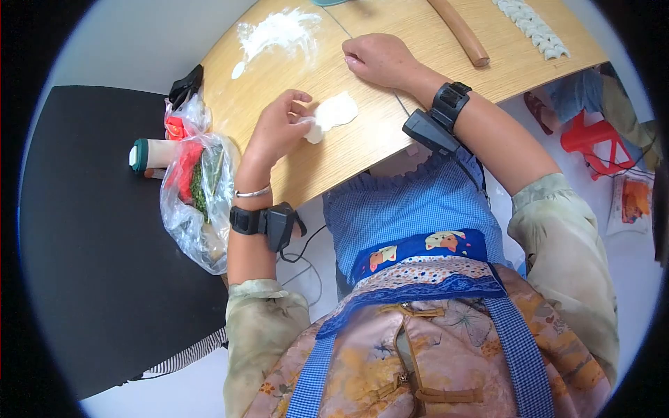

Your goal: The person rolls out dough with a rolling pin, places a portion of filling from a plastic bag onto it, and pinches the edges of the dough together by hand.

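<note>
On the wooden table (376, 132) lies a thin, flat white dough wrapper (336, 109) with an uneven edge. My left hand (279, 125) is at its left side, fingers curled, with the thumb and fingertips closed at the dough's edge. A flap of dough hangs beside the thumb. My right hand (382, 60) rests as a fist on the table, farther back and to the right of the wrapper; I cannot tell what its curled fingers hold, if anything. Both wrists carry black strapped devices.
White flour (279, 35) is spread at the back left, with a small dough disc (237, 70) at its edge. A wooden rolling pin (460, 31) and a row of white dumplings (533, 28) lie at the right. A plastic bag (198, 195) and a cup (150, 155) are left.
</note>
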Motion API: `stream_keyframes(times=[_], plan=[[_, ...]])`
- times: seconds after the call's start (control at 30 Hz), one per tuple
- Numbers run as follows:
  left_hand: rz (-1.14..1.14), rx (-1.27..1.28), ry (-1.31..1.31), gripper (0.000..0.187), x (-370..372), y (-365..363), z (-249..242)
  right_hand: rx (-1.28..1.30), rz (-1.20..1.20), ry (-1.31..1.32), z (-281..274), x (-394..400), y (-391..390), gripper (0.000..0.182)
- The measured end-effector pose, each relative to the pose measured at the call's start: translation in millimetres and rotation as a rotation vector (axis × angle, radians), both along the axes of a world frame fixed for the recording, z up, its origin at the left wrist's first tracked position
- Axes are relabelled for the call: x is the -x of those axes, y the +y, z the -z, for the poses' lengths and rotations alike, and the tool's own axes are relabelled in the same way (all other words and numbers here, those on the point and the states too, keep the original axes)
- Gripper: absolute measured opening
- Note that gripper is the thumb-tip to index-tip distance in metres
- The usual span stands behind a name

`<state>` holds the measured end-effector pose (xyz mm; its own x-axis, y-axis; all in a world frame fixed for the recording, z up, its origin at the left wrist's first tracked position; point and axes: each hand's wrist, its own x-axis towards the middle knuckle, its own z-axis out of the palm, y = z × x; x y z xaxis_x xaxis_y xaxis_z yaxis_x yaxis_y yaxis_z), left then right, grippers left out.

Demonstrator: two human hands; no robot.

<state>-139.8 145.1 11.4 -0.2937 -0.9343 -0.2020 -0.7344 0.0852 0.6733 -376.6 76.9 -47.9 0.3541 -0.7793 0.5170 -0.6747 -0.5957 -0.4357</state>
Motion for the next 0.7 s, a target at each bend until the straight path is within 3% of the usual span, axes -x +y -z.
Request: stream_keyframes(times=[0.3, 0.37, 0.47, 0.7], plan=[[0.046, -0.151, 0.428, 0.037, 13, 5, -19, 0.007, -0.012, 0.007, 1, -1, -1, 0.02], [0.081, 0.093, 0.083, 0.033, 12, -5, 0, 0.002, -0.012, 0.009, 2, -1, -1, 0.019], [0.075, 0.237, 0.006, 0.025, 26, -14, 7, 0.027, 0.003, 0.001, 2, 0, -1, 0.019], [0.127, 0.189, -0.127, 0.017, 46, -30, 13, 0.032, -0.012, -0.029, 3, 0, -2, 0.018]])
